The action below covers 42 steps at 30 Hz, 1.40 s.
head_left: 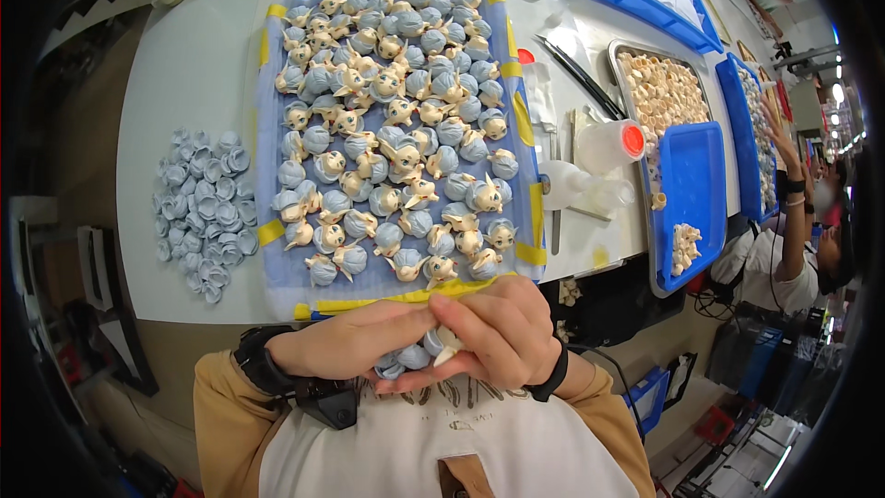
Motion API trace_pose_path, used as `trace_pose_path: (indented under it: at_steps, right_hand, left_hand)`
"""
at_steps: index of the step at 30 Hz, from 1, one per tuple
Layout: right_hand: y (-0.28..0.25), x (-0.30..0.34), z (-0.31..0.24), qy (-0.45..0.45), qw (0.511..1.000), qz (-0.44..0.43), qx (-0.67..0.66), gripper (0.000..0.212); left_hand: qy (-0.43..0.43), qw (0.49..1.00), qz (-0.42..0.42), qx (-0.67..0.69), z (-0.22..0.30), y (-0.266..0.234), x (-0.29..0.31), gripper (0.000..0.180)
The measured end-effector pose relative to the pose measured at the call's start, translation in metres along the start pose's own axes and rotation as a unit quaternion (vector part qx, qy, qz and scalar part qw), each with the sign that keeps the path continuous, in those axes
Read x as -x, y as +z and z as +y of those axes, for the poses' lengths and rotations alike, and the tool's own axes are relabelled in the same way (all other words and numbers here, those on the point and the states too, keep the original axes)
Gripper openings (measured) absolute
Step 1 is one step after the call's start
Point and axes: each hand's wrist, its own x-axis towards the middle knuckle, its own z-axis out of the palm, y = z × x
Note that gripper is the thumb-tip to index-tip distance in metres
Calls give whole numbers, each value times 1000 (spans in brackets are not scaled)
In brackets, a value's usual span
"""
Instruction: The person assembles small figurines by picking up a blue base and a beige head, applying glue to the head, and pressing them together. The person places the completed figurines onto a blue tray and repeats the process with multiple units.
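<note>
Doll heads (412,357) | cupped in your left hand (346,343) below the tray (277,258), at the desk edge | right hand (498,332) pinches one, seemingly cream tip down | both grips closed.

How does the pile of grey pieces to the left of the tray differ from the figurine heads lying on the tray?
The grey pieces are bare cup-like shells in one colour; the figurine heads pair grey-blue hair with cream faces. The pieces lie heaped straight on the white table; the heads spread across the blue tray with yellow tape. The pieces sit farther from both hands than the nearest heads. Both share the grey-blue colour.
</note>
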Motion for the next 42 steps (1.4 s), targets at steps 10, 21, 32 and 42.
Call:
trace_pose_path:
  at_steps: [10, 21, 32, 42]
  right_hand:
    - [15, -15, -3, 6, 996, -61, -59, 50]
    - [-202, 99, 105, 413, 811, -24, 414, 30]
    - [-212, 102, 117, 447, 831, 45, 327, 22]
    - [-44, -26, -1, 14, 988, 11, -156, 24]
  left_hand:
    - [147, 963, 218, -56, -33, -10, 27, 29]
    - [269, 919, 285, 39, -46, -28, 42, 46]
    - [246, 964, 102, 25, -17, -14, 13, 48]
    - [125, 991, -2, -43, 1, 5, 6, 35]
